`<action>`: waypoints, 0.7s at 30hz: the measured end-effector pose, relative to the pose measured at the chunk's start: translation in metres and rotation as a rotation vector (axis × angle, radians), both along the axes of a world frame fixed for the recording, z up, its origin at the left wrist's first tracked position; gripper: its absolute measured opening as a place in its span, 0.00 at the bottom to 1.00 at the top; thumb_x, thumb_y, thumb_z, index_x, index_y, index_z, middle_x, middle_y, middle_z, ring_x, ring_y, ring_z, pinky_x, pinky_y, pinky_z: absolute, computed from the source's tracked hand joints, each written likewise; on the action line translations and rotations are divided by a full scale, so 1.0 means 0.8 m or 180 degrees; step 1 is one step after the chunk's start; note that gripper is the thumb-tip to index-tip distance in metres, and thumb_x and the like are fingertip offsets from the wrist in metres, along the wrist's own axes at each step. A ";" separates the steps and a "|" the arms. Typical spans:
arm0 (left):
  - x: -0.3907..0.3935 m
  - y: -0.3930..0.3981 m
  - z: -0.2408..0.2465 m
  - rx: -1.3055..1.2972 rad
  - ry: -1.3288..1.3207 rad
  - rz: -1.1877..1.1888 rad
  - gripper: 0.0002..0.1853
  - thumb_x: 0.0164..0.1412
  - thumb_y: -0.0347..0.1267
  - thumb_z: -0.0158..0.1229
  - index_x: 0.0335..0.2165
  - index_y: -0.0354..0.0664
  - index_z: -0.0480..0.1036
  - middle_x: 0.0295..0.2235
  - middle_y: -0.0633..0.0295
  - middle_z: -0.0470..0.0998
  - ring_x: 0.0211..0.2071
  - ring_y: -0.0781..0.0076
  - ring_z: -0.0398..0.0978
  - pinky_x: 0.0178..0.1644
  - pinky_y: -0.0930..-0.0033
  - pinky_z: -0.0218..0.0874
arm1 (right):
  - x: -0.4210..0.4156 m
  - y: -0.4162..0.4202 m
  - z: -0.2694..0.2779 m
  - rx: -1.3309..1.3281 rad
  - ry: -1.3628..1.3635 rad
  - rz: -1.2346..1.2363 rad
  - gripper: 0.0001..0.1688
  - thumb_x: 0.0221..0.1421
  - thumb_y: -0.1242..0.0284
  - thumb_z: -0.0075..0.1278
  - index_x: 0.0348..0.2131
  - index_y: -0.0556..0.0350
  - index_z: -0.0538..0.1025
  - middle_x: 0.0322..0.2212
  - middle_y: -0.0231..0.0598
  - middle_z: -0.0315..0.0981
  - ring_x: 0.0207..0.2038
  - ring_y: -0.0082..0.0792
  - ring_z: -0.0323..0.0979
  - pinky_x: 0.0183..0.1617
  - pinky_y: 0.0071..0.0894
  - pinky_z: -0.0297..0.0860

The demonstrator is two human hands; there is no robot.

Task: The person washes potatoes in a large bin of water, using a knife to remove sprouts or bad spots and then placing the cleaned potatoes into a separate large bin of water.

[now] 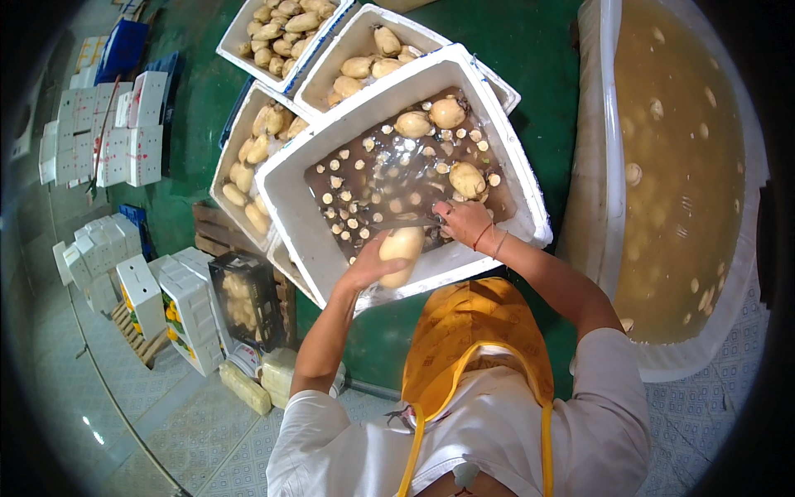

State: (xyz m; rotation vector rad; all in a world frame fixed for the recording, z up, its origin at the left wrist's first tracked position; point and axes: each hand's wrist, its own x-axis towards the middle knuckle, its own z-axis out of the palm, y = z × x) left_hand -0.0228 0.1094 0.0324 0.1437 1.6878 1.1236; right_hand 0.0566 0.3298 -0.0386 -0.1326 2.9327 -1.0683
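Note:
My left hand (372, 261) holds a pale lotus root segment (402, 251) over the near wall of a white foam box (528, 186). In my right hand (464, 223) is a knife, its dark thin blade (407, 222) lying across the far end of that root. Brownish water (397, 168) stands in the box, with many small round cut root ends floating in it. Two whole lotus roots (413, 124) lie at the box's far right corner, and another root (467, 180) rests just beyond my right hand.
Foam boxes of lotus roots (245, 161) stand left and behind. At right is a large lined tub (612, 155) of cloudy water with floating pieces. A black crate (245, 298), a wooden pallet (214, 227) and stacked white boxes (146, 105) stand to the left.

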 end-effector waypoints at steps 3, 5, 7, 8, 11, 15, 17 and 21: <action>-0.002 -0.014 -0.003 0.0082 0.0261 -0.0102 0.41 0.33 0.40 0.65 0.48 0.35 0.60 0.42 0.57 0.67 0.43 0.69 0.65 0.47 0.71 0.56 | 0.008 0.010 -0.035 0.0285 -0.0438 0.0096 0.15 0.42 0.68 0.50 0.32 0.48 0.65 0.18 0.39 0.70 0.23 0.41 0.70 0.24 0.37 0.66; -0.008 -0.032 -0.003 0.0453 0.0463 -0.0197 0.42 0.32 0.40 0.66 0.48 0.37 0.60 0.43 0.57 0.66 0.44 0.67 0.64 0.48 0.71 0.55 | 0.032 0.037 -0.092 0.0783 -0.1176 0.0153 0.13 0.44 0.67 0.48 0.32 0.49 0.66 0.17 0.41 0.70 0.22 0.43 0.70 0.24 0.40 0.65; -0.019 -0.023 0.009 0.0380 0.0713 -0.0229 0.43 0.29 0.41 0.67 0.47 0.38 0.61 0.43 0.57 0.66 0.43 0.66 0.65 0.47 0.71 0.55 | 0.041 0.036 -0.087 0.0813 -0.1666 -0.0022 0.12 0.46 0.67 0.45 0.32 0.51 0.64 0.18 0.42 0.70 0.23 0.44 0.70 0.25 0.41 0.66; -0.024 -0.019 0.007 0.0198 0.0911 -0.0235 0.43 0.29 0.42 0.67 0.47 0.38 0.61 0.43 0.56 0.66 0.43 0.66 0.65 0.48 0.70 0.56 | 0.040 0.034 -0.080 0.0829 -0.1888 -0.0086 0.12 0.47 0.67 0.44 0.32 0.52 0.63 0.19 0.43 0.70 0.23 0.45 0.70 0.26 0.42 0.66; -0.029 -0.005 0.006 -0.0263 0.1357 -0.0180 0.41 0.31 0.41 0.67 0.46 0.35 0.61 0.41 0.55 0.67 0.42 0.67 0.66 0.46 0.69 0.57 | 0.015 0.005 -0.034 0.0008 -0.1058 -0.0618 0.13 0.47 0.67 0.44 0.32 0.53 0.63 0.19 0.44 0.70 0.23 0.46 0.69 0.25 0.43 0.65; -0.023 -0.003 -0.001 -0.0482 0.1702 -0.0314 0.39 0.33 0.37 0.67 0.45 0.33 0.60 0.39 0.55 0.68 0.41 0.68 0.67 0.44 0.69 0.59 | 0.006 -0.026 0.014 -0.0275 -0.0029 -0.0524 0.13 0.43 0.68 0.49 0.30 0.48 0.63 0.20 0.37 0.68 0.22 0.41 0.69 0.22 0.38 0.65; -0.018 -0.009 -0.011 -0.0509 0.1603 -0.0247 0.39 0.33 0.36 0.67 0.45 0.34 0.60 0.39 0.55 0.68 0.40 0.69 0.67 0.44 0.69 0.59 | 0.007 -0.034 0.030 -0.0049 0.0124 -0.0378 0.12 0.41 0.69 0.50 0.29 0.46 0.64 0.19 0.35 0.66 0.21 0.38 0.69 0.21 0.35 0.65; -0.012 -0.015 -0.019 -0.0474 0.1792 -0.0139 0.41 0.29 0.40 0.68 0.44 0.33 0.61 0.37 0.53 0.70 0.39 0.67 0.69 0.43 0.70 0.60 | 0.006 -0.033 0.032 0.0305 0.0319 -0.0311 0.10 0.40 0.73 0.48 0.27 0.45 0.64 0.18 0.33 0.62 0.21 0.35 0.68 0.20 0.32 0.65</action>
